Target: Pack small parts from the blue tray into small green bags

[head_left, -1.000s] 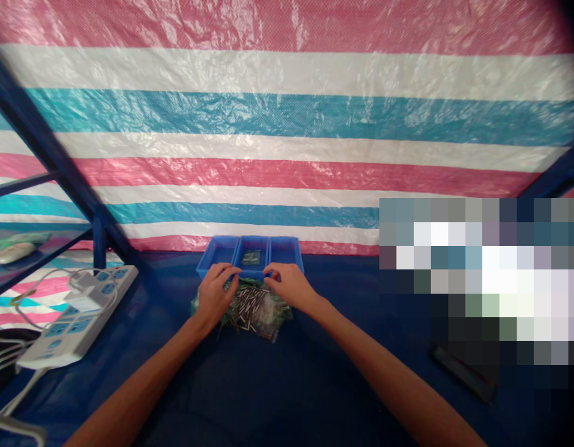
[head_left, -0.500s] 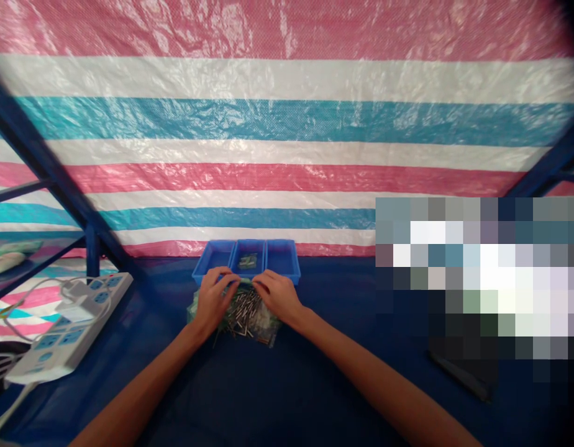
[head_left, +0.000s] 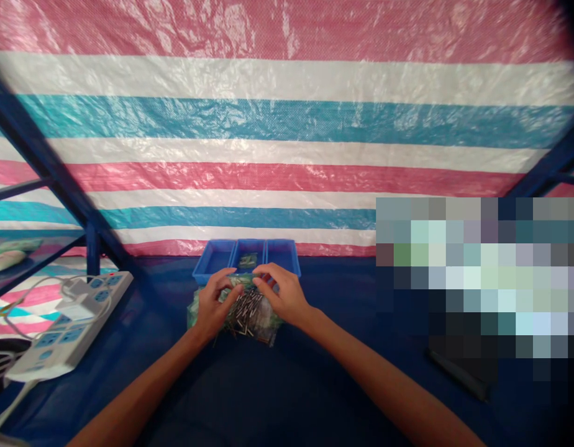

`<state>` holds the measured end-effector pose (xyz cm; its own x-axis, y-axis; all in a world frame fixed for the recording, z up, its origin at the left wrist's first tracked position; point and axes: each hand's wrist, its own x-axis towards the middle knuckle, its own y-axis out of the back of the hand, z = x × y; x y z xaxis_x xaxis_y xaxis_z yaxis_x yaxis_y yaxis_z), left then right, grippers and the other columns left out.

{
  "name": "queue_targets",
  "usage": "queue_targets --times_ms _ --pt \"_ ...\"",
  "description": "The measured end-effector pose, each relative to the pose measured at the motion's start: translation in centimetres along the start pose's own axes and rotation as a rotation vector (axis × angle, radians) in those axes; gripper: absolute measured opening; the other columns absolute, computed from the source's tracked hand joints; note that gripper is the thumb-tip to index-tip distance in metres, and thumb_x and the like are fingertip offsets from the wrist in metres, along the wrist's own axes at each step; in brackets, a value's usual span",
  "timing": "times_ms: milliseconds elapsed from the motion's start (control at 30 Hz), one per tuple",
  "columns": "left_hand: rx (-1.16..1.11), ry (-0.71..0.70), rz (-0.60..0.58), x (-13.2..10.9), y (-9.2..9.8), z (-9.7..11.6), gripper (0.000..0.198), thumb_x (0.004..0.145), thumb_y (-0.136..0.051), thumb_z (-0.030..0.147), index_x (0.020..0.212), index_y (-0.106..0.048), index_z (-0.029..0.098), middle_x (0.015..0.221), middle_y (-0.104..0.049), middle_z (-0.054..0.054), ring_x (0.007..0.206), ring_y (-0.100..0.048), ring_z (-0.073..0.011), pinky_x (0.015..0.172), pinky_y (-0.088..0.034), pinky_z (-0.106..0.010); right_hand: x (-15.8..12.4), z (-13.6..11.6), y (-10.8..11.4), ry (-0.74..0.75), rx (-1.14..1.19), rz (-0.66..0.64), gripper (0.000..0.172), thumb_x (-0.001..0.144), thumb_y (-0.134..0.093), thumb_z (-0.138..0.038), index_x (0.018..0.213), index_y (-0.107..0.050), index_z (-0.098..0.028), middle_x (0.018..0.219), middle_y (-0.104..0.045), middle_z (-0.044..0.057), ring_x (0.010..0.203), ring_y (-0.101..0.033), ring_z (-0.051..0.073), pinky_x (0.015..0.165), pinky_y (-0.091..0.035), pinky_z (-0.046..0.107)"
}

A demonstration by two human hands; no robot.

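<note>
Between the fingertips of both hands a small clear, greenish plastic bag (head_left: 241,280) is stretched. My left hand (head_left: 215,305) grips its left side, the thumb lower than the forefinger. My right hand (head_left: 287,294) has hold of the right side in a similar way. Just below the bag lies a pile of thin metal pins (head_left: 245,313), partly covered by my fingers. Crumpled green plastic (head_left: 192,312) shows left of the pile, and clear plastic (head_left: 267,329) lies to its right. What the small bag contains is too small to make out.
A blue three-compartment tray (head_left: 267,257) stands behind my hands, with a small greenish packet (head_left: 248,261) in its middle compartment. On the left lies a white power strip (head_left: 75,335) with cables. A dark elongated object (head_left: 457,374) is at right, near a blurred-out area.
Both thumbs have come down away from the forefingers, and more of the small plastic bag shows between the hands. My right hand has shifted slightly; the tray has stayed put.
</note>
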<state>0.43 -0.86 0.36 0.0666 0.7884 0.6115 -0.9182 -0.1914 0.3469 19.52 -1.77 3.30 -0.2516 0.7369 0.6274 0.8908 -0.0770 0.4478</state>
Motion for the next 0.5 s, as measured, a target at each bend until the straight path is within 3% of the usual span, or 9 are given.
queue_targets --times_ms 133,300,400,500 --pt "-0.208 0.093 -0.082 -0.16 -0.15 0.67 0.048 0.08 -0.062 0.03 0.122 -0.042 0.02 0.064 -0.058 0.004 0.06 -0.062 -0.0144 0.064 -0.05 -0.028 0.17 0.11 -0.03 -0.053 -0.012 -0.044 0.025 0.084 -0.058 -0.028 0.107 -0.061 -0.019 0.091 -0.066 0.004 0.069 -0.058 0.013 0.066 -0.046 0.024" --pt "-0.2 0.117 -0.098 -0.38 -0.18 0.6 0.043 0.081 -0.061 0.03 0.12 -0.043 0.02 0.07 -0.059 0.001 0.066 -0.063 -0.0161 0.063 -0.049 -0.028 0.43 0.28 0.11 -0.135 0.011 -0.048 0.011 0.084 -0.058 -0.024 0.085 -0.065 -0.016 0.075 -0.065 0.001 0.065 -0.057 0.012 0.062 -0.043 0.023" --pt "-0.178 0.16 -0.103 -0.21 -0.17 0.65 0.042 0.08 -0.062 0.03 0.117 -0.046 0.02 0.07 -0.058 0.002 0.064 -0.06 -0.0149 0.058 -0.047 -0.025 0.26 0.37 0.15 -0.14 0.028 -0.08 0.01 0.083 -0.059 -0.024 0.083 -0.065 -0.016 0.073 -0.064 0.001 0.064 -0.057 0.012 0.061 -0.042 0.022" --pt "-0.24 0.215 -0.115 0.1 -0.3 1.06 0.04 0.079 -0.063 0.029 0.113 -0.045 0.02 0.064 -0.054 0.005 0.057 -0.056 -0.0117 0.053 -0.043 -0.021 -0.05 0.45 0.12 -0.145 0.058 -0.106 0.014 0.083 -0.059 -0.025 0.093 -0.064 -0.017 0.073 -0.064 0.0 0.061 -0.056 0.011 0.06 -0.044 0.021"
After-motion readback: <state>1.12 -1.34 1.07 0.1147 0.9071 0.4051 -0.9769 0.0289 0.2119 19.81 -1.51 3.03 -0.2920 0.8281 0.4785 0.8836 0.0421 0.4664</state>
